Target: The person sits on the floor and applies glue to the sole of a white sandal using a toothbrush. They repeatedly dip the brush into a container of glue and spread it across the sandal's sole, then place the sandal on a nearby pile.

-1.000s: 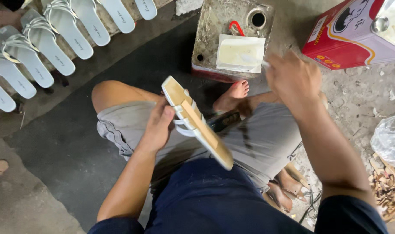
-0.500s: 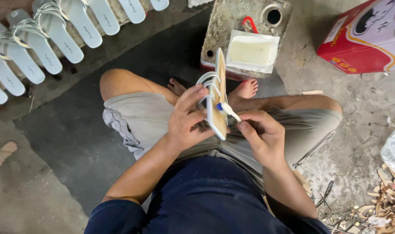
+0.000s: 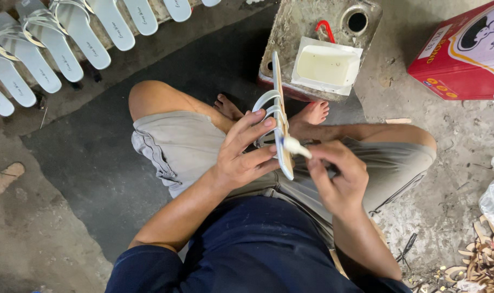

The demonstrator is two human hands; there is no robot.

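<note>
The person is sitting cross-legged on the floor, working glue onto a strappy white sandal (image 3: pixel 280 116) held edge-up over the lap. The left hand (image 3: pixel 241 157) is closing its grip around the sandal, fingers pressed against the straps and sole. The right hand (image 3: pixel 336 176) is pinching a white-tipped brush (image 3: pixel 293 146) whose tip is touching the sole's near end. Judging by this, coating is under way, not finished. A tray of pale glue (image 3: pixel 326 66) is sitting just beyond, and a row of white sandals (image 3: pixel 68 38) is lying far left.
</note>
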